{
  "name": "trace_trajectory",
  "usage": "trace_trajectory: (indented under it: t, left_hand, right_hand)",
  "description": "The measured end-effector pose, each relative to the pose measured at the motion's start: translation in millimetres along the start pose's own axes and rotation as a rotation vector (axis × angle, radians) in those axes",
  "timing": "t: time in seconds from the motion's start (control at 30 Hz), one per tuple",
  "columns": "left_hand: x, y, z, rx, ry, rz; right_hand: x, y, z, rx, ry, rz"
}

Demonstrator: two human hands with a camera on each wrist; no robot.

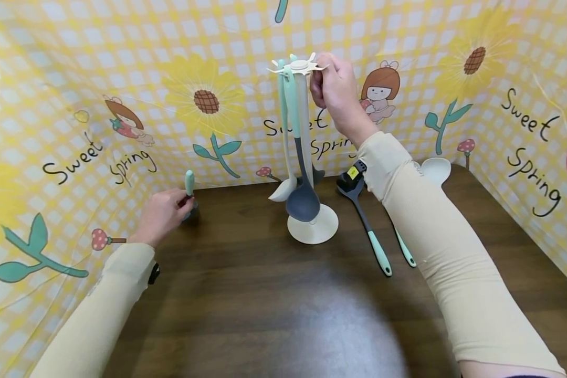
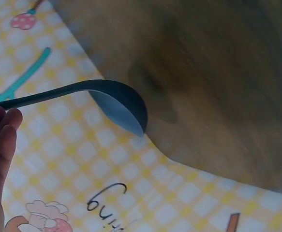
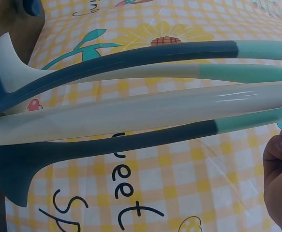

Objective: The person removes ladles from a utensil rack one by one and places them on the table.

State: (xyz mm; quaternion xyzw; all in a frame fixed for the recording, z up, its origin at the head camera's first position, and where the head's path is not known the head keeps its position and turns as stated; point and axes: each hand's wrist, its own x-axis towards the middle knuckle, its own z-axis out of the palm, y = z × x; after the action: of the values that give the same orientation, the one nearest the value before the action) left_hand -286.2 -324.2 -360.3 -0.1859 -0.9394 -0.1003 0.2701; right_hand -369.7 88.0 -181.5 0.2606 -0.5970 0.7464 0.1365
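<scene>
My left hand (image 1: 163, 215) pinches a dark grey ladle (image 2: 116, 99) upright at the left of the table; its mint handle end (image 1: 189, 182) sticks up above the fingers. My right hand (image 1: 335, 89) is at the top of a cream utensil rack (image 1: 313, 231), its curled fingers gripping one of the hooks. From the rack hang a dark ladle (image 1: 303, 202) with a mint handle, a white spoon-like utensil (image 1: 285, 189), and a dark utensil (image 3: 116, 147) behind the pole. The right fingertips are partly hidden.
On the table (image 1: 264, 299) right of the rack lies a dark utensil (image 1: 361, 210) with a mint handle. Beside it, partly under my right forearm, is a white spoon (image 1: 437, 170). A yellow checked cloth (image 1: 245, 131) covers the back and sides.
</scene>
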Motion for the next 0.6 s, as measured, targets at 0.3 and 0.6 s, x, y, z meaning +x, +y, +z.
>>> trace_trajectory:
  t: [0.3, 0.6]
  left_hand:
    - [-17.7, -4.7, 5.9, 0.074, -0.070, 0.032]
    - [-34.2, 7.5, 18.1, 0.163, -0.313, 0.071]
  right_hand:
    - [-1.8, -2, 2, 0.048, 0.002, -0.007]
    - [0.9, 1, 4, 0.068, -0.005, -0.013]
